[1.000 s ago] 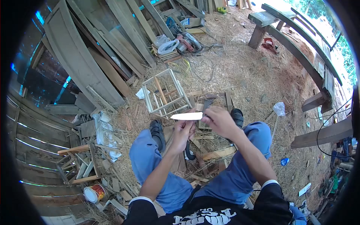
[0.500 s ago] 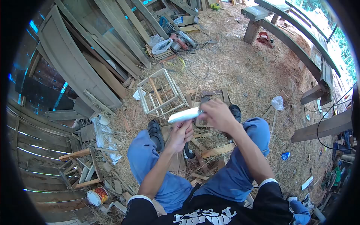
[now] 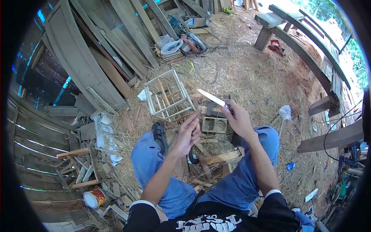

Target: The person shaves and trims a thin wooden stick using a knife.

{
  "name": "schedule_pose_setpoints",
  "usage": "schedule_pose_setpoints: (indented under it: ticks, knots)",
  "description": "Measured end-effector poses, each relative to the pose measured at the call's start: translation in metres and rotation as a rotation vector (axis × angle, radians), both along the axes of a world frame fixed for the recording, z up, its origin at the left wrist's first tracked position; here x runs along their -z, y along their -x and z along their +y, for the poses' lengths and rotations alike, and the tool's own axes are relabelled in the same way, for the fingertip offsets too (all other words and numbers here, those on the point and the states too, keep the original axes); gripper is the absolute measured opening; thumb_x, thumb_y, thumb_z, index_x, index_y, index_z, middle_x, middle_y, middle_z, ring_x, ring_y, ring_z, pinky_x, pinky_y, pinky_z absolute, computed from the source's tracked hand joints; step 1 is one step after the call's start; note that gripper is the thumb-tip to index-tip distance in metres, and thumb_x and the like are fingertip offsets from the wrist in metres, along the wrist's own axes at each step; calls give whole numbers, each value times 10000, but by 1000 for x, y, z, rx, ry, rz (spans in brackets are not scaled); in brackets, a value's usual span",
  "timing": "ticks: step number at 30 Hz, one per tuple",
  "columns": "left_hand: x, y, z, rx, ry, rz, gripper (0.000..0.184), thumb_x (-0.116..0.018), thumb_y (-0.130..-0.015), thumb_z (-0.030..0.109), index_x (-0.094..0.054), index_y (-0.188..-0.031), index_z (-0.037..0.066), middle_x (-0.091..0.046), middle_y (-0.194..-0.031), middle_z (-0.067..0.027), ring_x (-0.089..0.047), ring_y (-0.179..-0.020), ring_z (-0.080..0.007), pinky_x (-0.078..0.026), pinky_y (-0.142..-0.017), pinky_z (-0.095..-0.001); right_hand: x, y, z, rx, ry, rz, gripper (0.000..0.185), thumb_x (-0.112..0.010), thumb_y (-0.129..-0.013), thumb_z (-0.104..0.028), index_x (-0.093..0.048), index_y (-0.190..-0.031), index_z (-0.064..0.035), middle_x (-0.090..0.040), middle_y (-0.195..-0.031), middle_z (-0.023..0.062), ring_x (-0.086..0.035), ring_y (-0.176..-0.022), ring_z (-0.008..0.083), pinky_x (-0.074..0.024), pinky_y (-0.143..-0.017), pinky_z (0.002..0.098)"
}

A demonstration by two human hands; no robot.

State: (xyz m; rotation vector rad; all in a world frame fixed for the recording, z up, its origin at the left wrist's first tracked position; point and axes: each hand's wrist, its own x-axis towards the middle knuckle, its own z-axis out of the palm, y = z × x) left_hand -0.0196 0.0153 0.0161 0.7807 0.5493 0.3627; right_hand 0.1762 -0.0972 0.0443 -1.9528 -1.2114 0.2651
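Knife (image 3: 211,97) has swung up and right since half a second ago, when its blade lay across the left fingertips; now blade and left hand stand apart.

Head view: right hand (image 3: 237,117), right of centre frame, fingers wrapped round the knife's dark handle, blade pointing to upper left. Left hand (image 3: 188,135), near mid-frame, fingers drawn together on a thin brown piece (image 3: 198,112), its exact kind too small to tell. Below the blade, on the littered ground, sits a wooden block (image 3: 211,124) with a round recess. Pale wooden frame (image 3: 170,106) stands just left of centre, above the left hand. Long bench (image 3: 309,53) at upper right; paint can (image 3: 94,198) tilted at lower left.
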Motion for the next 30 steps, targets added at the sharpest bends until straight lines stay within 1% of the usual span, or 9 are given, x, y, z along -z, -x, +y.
schedule_pose_setpoints:
  ticks: [4, 5, 10, 16, 19, 21, 25, 28, 30]
  knots:
    - [2, -10, -8, 102, -73, 39, 453, -491, -1061, 237, -425, -1500, 150, -322, -667, 68, -288, -505, -22, -216, -415, -195, 2, 2, 20, 11, -22, -47, 328, -672, -922, -340, -634, -1057, -44, -642, -781, 165, -643, -711, 342, -491, -653, 410]
    - [9, -13, -11, 107, -94, 37, 452, -496, -1061, 245, -431, -1498, 152, -324, -675, 72, -292, -517, -21, -223, -423, -197, 3, 3, 24, 40, -49, 56, 302, -690, -912, -307, -643, -1016, -27, -630, -723, 162, -611, -631, 310, -463, -600, 394]
    - [15, -22, -17, 103, -315, 56, 425, -504, -1061, 235, -481, -1465, 104, -356, -661, 77, -320, -546, -26, -255, -446, -215, 10, -1, 31, 76, -136, 266, 258, -682, -920, -246, -641, -921, 8, -559, -619, 105, -481, -551, 171, -379, -538, 353]
    - [33, -18, -4, 59, -974, 330, 353, -547, -1035, 241, -613, -1353, 104, -567, -725, 5, -484, -596, -68, -418, -550, -248, 18, -17, 19, -1, -114, 359, 296, -705, -925, -256, -626, -860, 22, -508, -611, 18, -419, -588, 84, -351, -529, 309]
    - [28, -15, -3, -53, -1180, 321, 286, -571, -1011, 208, -684, -1246, 90, -638, -791, -48, -530, -635, -112, -458, -604, -286, 13, -17, 6, -17, -106, 486, 284, -723, -915, -248, -637, -858, 17, -510, -631, -9, -414, -605, 66, -346, -538, 290]
    - [22, -12, -3, -67, -1272, 371, 253, -606, -980, 195, -707, -1183, 83, -650, -818, -78, -564, -688, -158, -471, -658, -312, 17, -20, -2, -15, -79, 583, 277, -736, -905, -241, -644, -864, 17, -504, -642, -20, -411, -614, 60, -342, -546, 277]
    - [21, -9, 2, -168, -1605, 367, 202, -667, -918, 185, -736, -1078, 81, -665, -863, -89, -607, -805, -241, -474, -770, -344, 25, -29, -17, -104, 17, 477, 270, -746, -899, -242, -647, -847, 4, -481, -653, -44, -401, -628, 58, -336, -556, 275]
    - [23, -4, 1, -29, -1548, 446, 208, -662, -903, 143, -735, -1093, 96, -687, -962, -83, -615, -973, -250, -436, -915, -370, 19, -36, -28, -174, 106, 367, 268, -746, -902, -249, -649, -828, -10, -474, -663, -59, -388, -634, 59, -329, -556, 278]
    - [27, -5, -2, -174, -1642, 406, 212, -678, -887, 135, -729, -1090, 99, -673, -969, -71, -603, -1013, -251, -413, -946, -391, 15, -36, -36, -173, 119, 393, 271, -744, -904, -251, -644, -809, -18, -466, -667, -67, -375, -634, 61, -320, -551, 285]
